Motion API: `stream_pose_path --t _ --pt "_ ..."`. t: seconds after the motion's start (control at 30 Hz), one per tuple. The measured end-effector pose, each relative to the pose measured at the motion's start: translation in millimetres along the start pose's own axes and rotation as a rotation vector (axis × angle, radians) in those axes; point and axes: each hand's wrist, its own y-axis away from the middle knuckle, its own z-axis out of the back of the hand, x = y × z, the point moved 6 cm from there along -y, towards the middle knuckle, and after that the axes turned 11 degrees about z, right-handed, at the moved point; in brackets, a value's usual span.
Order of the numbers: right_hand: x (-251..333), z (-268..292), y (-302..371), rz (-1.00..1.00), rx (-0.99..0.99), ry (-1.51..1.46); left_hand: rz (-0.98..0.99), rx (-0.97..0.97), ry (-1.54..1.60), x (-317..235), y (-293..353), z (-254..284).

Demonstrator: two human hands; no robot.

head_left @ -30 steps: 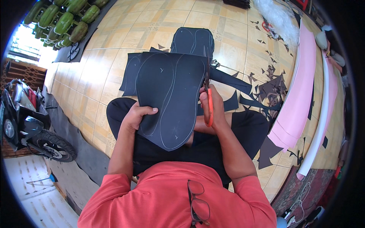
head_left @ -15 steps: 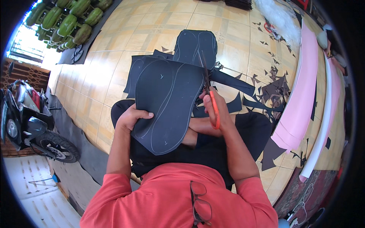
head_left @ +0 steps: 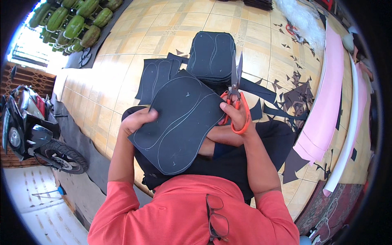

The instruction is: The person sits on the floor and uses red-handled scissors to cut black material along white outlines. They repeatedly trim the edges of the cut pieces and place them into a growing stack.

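A dark sheet [head_left: 179, 122] with two sole outlines drawn in pale lines lies tilted above my lap. Its left edge is in my left hand [head_left: 140, 119], thumb on top and slightly blurred. My right hand [head_left: 237, 112] has the orange-handled scissors [head_left: 235, 87] in it, blades pointing away from me and a little apart. The right thumb also presses the sheet's right edge. Just beyond stands a stack of cut dark pieces [head_left: 211, 55] with similar outlines. Another outlined dark sheet [head_left: 153, 79] lies on the floor to its left.
Dark offcuts [head_left: 297, 96] litter the tiles at right, beside pink sheets [head_left: 322, 98] and a white roll [head_left: 347, 134]. Clear plastic [head_left: 300, 20] lies at the far right. A motorcycle [head_left: 41, 130] stands at left, green gas cylinders [head_left: 73, 26] at far left.
The sheet has turned, its far edge swinging left and its lower corner moving left. The scissors have come away from the sheet's edge, and my right thumb has come onto the sheet.
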Motion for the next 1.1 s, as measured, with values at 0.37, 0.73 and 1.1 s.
stream_pose_path --t 0.37,0.73,1.1 --pt "-7.1 -23.8 13.9 -0.226 0.021 -0.103 -0.569 -0.308 -0.021 20.3 -65.4 -94.5" --pt "13.8 -14.6 4.3 0.107 0.014 0.539 -0.753 -0.199 0.388 -11.4 -45.8 -89.7" --pt "13.5 -15.6 9.0 0.046 0.045 0.5 -0.727 -0.211 0.406 -10.9 -41.0 -86.8"
